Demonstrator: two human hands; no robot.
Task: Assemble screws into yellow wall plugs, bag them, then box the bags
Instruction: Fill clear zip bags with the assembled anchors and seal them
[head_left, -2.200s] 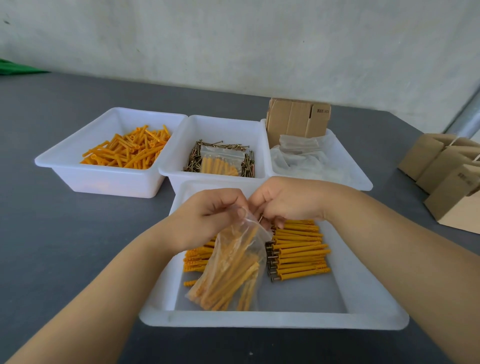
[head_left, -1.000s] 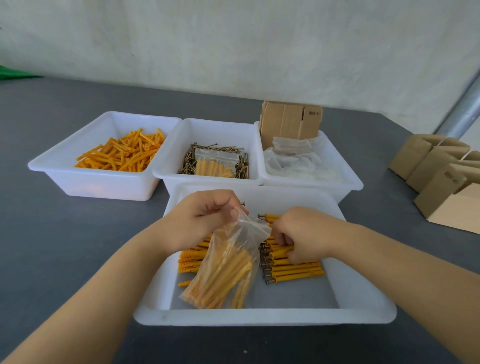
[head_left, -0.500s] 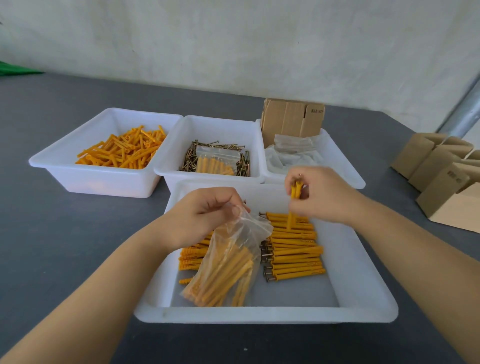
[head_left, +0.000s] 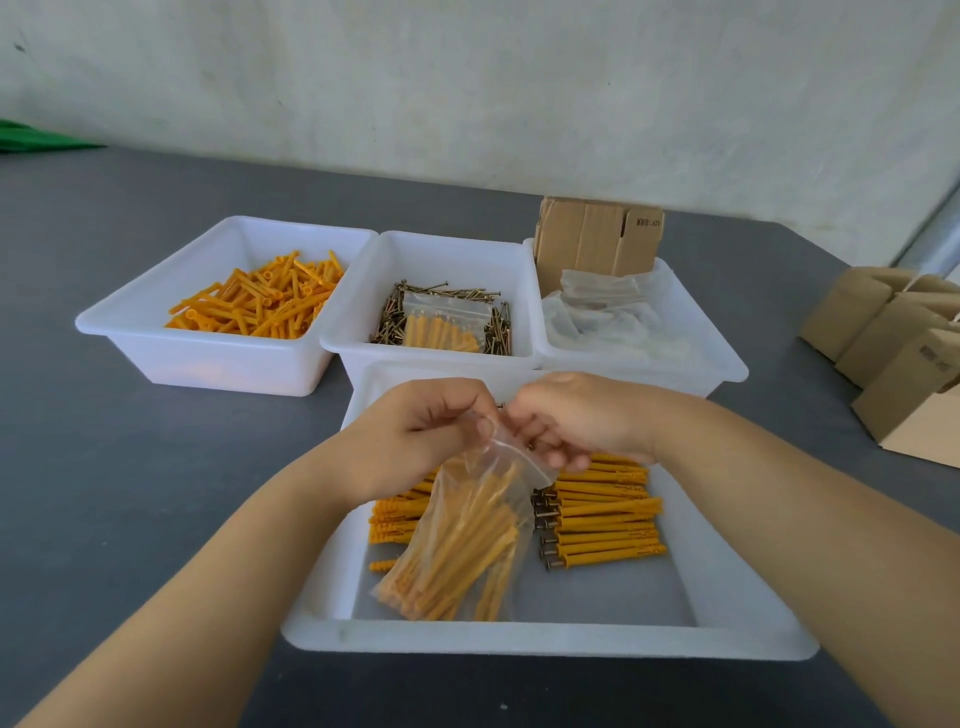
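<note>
Half a second ago the right hand (head_left: 576, 421) was raised apart from the bag, pinching a couple of plugs; now it is back at the bag's mouth, fingers curled there, though what they hold is hidden. The left hand (head_left: 421, 436) pinches the top edge of the clear bag (head_left: 467, 535) as before, thumb and forefinger closed on the plastic.

The bag hangs below both sets of fingers, tilted, filled with yellow plugs, its bottom down in the near white tray (head_left: 545, 642). Just right of the bag, under the right fingers, lies a neat row of assembled plugs with screws (head_left: 602, 525); more plugs (head_left: 395, 519) lie left of it, beneath the left wrist.

Beyond the fingers stand three white bins side by side: the left bin (head_left: 218, 358) holds loose yellow plugs, the middle bin (head_left: 431, 364) screws with one filled bag (head_left: 447, 325) on top, the right bin (head_left: 722, 364) empty clear bags and flat cardboard (head_left: 597, 236). Well right of the right forearm stand folded cardboard boxes (head_left: 893, 358) on the grey table (head_left: 104, 467).
</note>
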